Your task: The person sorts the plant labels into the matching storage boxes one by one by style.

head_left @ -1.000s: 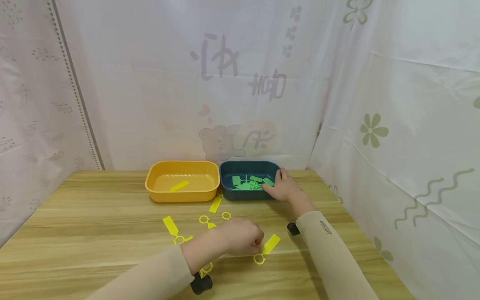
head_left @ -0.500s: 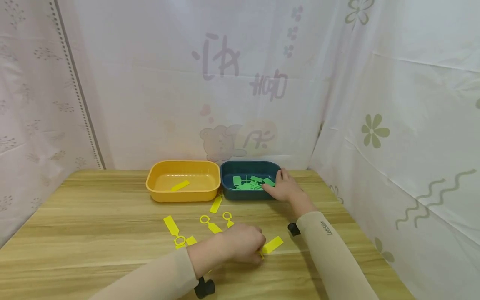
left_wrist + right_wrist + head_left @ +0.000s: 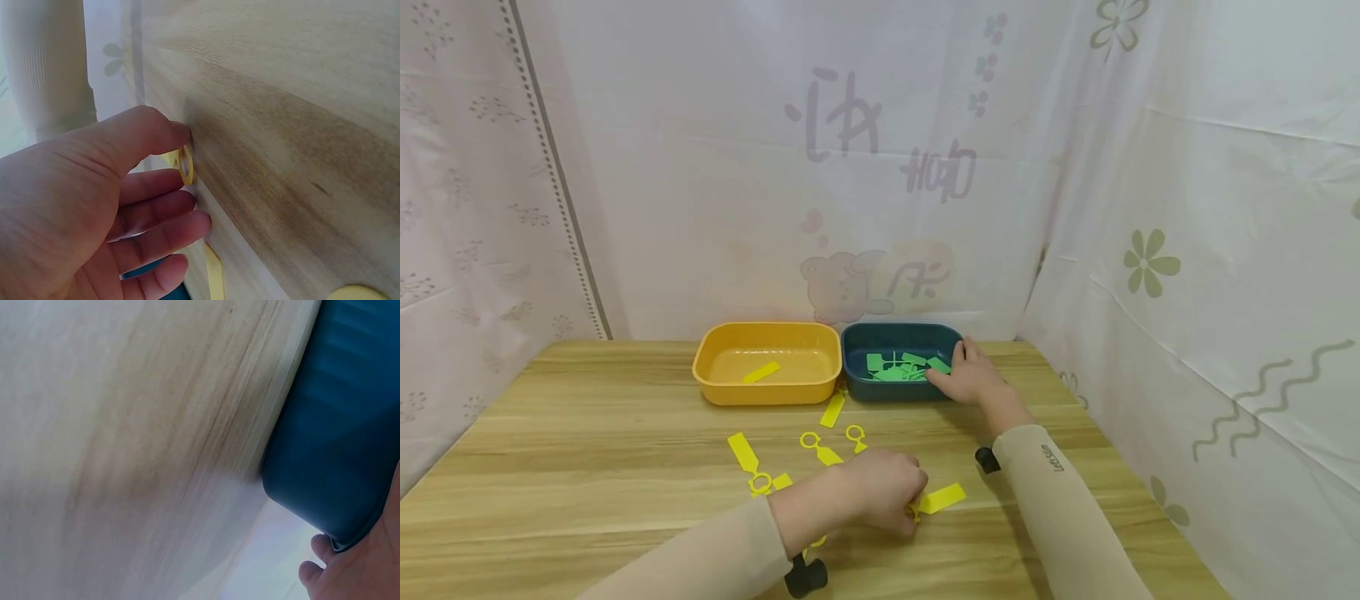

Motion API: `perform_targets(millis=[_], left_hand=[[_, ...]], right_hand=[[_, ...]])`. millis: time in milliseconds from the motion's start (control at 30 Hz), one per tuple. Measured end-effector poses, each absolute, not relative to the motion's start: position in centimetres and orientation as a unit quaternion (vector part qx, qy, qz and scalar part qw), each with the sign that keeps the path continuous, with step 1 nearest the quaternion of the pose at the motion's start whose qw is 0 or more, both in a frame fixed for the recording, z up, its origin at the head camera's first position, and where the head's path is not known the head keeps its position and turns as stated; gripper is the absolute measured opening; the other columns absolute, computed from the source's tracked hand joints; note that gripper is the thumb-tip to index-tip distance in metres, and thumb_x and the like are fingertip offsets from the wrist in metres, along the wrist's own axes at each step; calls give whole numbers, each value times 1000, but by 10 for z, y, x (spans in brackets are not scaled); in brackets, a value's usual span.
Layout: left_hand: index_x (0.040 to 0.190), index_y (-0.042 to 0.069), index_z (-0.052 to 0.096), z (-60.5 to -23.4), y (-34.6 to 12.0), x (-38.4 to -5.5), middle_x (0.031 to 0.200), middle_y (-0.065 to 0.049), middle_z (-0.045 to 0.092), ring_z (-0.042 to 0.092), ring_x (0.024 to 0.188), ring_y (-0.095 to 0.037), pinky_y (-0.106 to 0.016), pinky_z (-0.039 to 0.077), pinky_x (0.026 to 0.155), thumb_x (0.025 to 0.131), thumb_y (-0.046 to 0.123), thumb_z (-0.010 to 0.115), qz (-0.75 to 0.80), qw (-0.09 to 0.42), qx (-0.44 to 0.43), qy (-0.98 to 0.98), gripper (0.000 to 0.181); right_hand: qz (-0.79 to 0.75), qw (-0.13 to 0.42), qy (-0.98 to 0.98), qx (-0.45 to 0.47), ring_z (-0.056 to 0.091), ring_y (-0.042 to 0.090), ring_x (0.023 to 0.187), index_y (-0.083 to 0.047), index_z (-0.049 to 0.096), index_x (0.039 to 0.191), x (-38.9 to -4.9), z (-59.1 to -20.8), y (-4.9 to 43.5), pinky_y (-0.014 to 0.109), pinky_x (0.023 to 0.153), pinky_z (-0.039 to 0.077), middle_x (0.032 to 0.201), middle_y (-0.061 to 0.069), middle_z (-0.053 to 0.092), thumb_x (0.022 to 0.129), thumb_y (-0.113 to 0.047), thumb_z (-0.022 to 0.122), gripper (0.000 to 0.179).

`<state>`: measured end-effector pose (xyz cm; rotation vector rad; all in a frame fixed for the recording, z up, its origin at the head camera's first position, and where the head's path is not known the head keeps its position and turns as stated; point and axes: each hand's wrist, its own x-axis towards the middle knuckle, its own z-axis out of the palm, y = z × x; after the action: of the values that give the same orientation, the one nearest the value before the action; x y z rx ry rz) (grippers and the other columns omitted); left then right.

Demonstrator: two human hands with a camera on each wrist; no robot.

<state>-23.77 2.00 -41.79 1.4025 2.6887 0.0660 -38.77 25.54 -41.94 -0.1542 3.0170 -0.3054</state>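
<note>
At the front of the table, my left hand [image 3: 883, 490] pinches the ring of a yellow plastic ring tag [image 3: 943, 499], whose flat blade points right. Seen from the left wrist, the thumb and forefinger close on that ring [image 3: 189, 165] just at the wood, the other fingers loosely bent. My right hand [image 3: 972, 377] grips the right end of a dark blue plastic basin [image 3: 891, 393], thumb over the front rim and fingers at the back corner. Its fingertips [image 3: 310, 572] curl past the rim in the right wrist view. Green tags [image 3: 895, 371] lie piled inside this basin.
A yellow basin [image 3: 767, 395] stands against the blue one, with one yellow strip [image 3: 762, 372] in it. Several yellow ring tags are scattered before the basins, among them one at left [image 3: 743, 452] and one by the basins [image 3: 832, 411]. A printed curtain [image 3: 715, 208] hangs behind.
My left hand has moved a little nearer and taken the ring of the yellow tag in its fingers; the tag's blade has swung flatter to the right. My right hand stays on the blue basin.
</note>
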Motion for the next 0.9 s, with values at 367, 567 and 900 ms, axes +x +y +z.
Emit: perform_targets(millis=[367,567,900], left_hand=[[83,25,67,-416,14,-237,82,15,56,52,71,-2,-18,43,63,87,36,89,30,76,464,882,25],[88,24,69,-417,10,-239,81,16,57,52,72,-2,-18,44,63,85,34,91,50,84,458,883,25],[94,20,71,-402,-5,-244,81,15,61,54,71,-5,-20,45,63,82,30,93,101,101,435,889,26]], right_hand=[[-105,51,992,-47,11,57,167,12,7,171,-387,-424,255,66,135,19,182,32,-3,109,-65,43,105],[-108,49,992,-47,11,57,167,11,6,171,-389,-425,255,66,135,18,183,31,-3,108,-66,42,106],[-113,48,991,-46,10,58,166,12,5,171,-389,-424,258,68,134,18,182,32,-4,107,-68,40,108]])
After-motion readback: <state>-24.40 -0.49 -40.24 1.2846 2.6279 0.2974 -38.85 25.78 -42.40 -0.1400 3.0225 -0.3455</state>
